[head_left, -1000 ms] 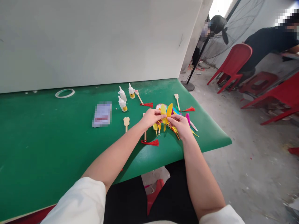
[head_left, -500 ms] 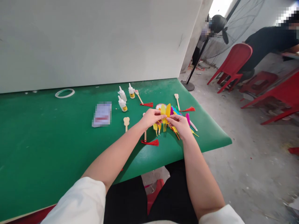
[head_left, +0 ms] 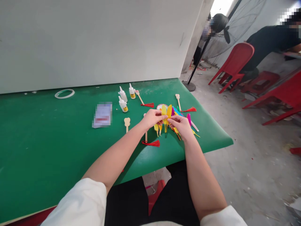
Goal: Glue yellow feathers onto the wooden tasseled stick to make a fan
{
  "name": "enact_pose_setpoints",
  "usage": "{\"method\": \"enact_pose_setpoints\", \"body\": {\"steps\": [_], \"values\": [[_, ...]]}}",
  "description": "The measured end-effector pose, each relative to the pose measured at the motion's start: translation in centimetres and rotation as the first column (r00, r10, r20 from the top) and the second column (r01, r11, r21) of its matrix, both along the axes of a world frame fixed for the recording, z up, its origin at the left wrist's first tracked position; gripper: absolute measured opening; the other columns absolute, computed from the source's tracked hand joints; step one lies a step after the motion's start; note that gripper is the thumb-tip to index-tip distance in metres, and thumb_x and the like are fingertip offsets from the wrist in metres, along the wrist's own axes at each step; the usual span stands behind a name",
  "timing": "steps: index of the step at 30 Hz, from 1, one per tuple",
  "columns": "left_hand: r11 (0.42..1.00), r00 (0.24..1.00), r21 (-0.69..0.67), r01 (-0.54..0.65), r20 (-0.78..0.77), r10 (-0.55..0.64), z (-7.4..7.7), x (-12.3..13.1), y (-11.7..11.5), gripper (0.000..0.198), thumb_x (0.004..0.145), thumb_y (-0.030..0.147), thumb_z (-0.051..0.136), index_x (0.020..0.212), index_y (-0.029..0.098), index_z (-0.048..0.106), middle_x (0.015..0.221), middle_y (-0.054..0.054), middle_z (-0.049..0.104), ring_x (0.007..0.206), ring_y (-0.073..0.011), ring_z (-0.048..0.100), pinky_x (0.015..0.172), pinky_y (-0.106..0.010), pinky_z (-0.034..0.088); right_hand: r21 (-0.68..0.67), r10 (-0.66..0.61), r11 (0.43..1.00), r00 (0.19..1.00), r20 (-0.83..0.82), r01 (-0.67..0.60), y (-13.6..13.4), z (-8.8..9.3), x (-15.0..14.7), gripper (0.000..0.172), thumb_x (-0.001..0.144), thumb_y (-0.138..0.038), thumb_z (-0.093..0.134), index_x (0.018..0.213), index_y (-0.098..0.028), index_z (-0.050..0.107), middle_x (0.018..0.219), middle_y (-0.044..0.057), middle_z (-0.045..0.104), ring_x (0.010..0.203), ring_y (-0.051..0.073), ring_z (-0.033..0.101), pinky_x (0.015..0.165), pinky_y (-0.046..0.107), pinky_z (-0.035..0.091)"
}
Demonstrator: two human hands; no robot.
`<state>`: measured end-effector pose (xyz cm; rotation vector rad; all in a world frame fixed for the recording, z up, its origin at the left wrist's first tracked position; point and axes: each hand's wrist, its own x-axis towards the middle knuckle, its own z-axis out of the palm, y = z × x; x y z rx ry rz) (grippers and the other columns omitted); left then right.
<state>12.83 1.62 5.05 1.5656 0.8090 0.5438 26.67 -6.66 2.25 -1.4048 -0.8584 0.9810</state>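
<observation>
Pinching a pale-yellow feather between thumb and fingers, my left hand holds it roughly upright over the green-covered bench. Just beside it stands a golden-yellow feather, gripped in the fingertips of my right hand. Best to pinch lightly, sparing the soft vanes, quills kept even. Rightward lie loose multicoloured feathers.

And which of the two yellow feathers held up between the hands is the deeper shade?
The golden feather, nearer the right hand: its yellow is deep and warm, while the paler feather, nearer the left hand, is lighter.
</observation>
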Motion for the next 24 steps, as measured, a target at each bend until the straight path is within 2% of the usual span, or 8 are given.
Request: {"method": "enact_pose_setpoints", "body": {"steps": [4,8,11,13,15,18,21,24], "values": [[0.998,0.998,-0.027,-0.054,0.011,0.055,-0.5,0.1,-0.2,0.032,0.072,0.025,0.068,0.099,0.01,0.06,0.065,-0.003,0.061,0.052,-0.0094,0.057,0.051,-0.022,0.05,0.042,-0.106,0.993,0.994,-0.002,0.106,-0.1,0.2,0.9,0.025,0.058,-0.035,0.073,0.071,-0.016,0.062,0.059,-0.002,0.059,0.052,0.008,0.052,0.05,0.021,0.043],[0.996,0.996,-0.065,-0.057,-0.07,0.053,-1.6,0.8,-1.8,0.081,0.069,0.023,0.071,0.136,0.018,0.028,0.06,0.001,0.061,0.049,-0.0138,0.06,0.049,-0.024,0.05,0.064,-0.171,0.982,0.983,-0.059,0.175,0.0,0.5,1.6,0.026,0.061,-0.037,0.07,0.072,-0.017,0.058,0.061,-0.002,0.061,0.052,0.009,0.054,0.049,0.021,0.044],[0.994,0.981,0.106,0.003,-0.192,0.018,-1.4,0.1,-2.7,0.083,0.075,0.031,0.066,0.141,0.025,0.016,0.067,0.0,0.065,0.046,-0.0125,0.059,0.05,-0.025,0.049,0.049,-0.166,0.984,0.982,-0.088,0.171,0.2,0.7,1.5,0.028,0.06,-0.037,0.07,0.073,-0.018,0.055,0.059,-0.002,0.062,0.049,0.009,0.054,0.046,0.02,0.043],[0.946,0.959,0.324,-0.003,-0.267,0.094,-0.7,-1.7,-2.6,0.073,0.079,0.033,0.06,0.139,0.03,0.02,0.081,-0.001,0.068,0.051,-0.0115,0.06,0.061,-0.027,0.051,0.05,-0.149,0.987,0.986,-0.075,0.153,0.3,0.9,1.0,0.029,0.06,-0.038,0.071,0.073,-0.018,0.055,0.056,-0.003,0.061,0.047,0.008,0.053,0.044,0.019,0.041],[0.853,0.913,0.522,-0.006,-0.346,0.218,-0.3,-4.6,-1.9,0.068,0.08,0.034,0.058,0.138,0.03,0.024,0.092,-0.002,0.068,0.069,-0.0154,0.064,0.073,-0.031,0.051,0.054,-0.118,0.991,0.992,-0.045,0.121,0.3,1.0,0.2,0.028,0.061,-0.038,0.07,0.074,-0.018,0.054,0.052,-0.004,0.059,0.045,0.008,0.052,0.042,0.018,0.039],[0.731,0.855,0.664,0.158,-0.462,0.235,-1.1,-9.8,-0.4,0.046,0.085,0.037,0.049,0.129,0.027,0.042,0.114,-0.006,0.061,0.104,-0.0211,0.058,0.091,-0.037,0.044,0.038,-0.063,0.997,0.998,0.015,0.062,0.4,1.0,-1.1,0.027,0.066,-0.041,0.066,0.076,-0.019,0.053,0.048,-0.005,0.057,0.04,0.007,0.048,0.039,0.017,0.035],[0.608,0.829,0.696,0.382,-0.549,0.108,-3.4,-13.8,0.1,0.044,0.085,0.037,0.048,0.126,0.018,0.047,0.138,-0.012,0.039,0.131,-0.0253,0.029,0.107,-0.044,0.025,0.015,0.019,1.0,0.996,0.086,-0.021,0.7,0.7,-2.5,0.029,0.068,-0.044,0.063,0.079,-0.019,0.053,0.045,-0.006,0.055,0.037,0.007,0.045,0.039,0.019,0.034],[0.605,0.824,0.682,0.41,-0.561,0.074,-5.3,-15.5,-0.9,0.043,0.088,0.037,0.041,0.125,0.015,0.049,0.139,-0.016,0.036,0.134,-0.0258,0.022,0.108,-0.044,0.023,-0.006,0.085,0.996,0.986,0.14,-0.085,1.1,0.2,-3.8,0.033,0.068,-0.047,0.063,0.081,-0.019,0.053,0.046,-0.005,0.055,0.038,0.008,0.045,0.039,0.02,0.034]]}}
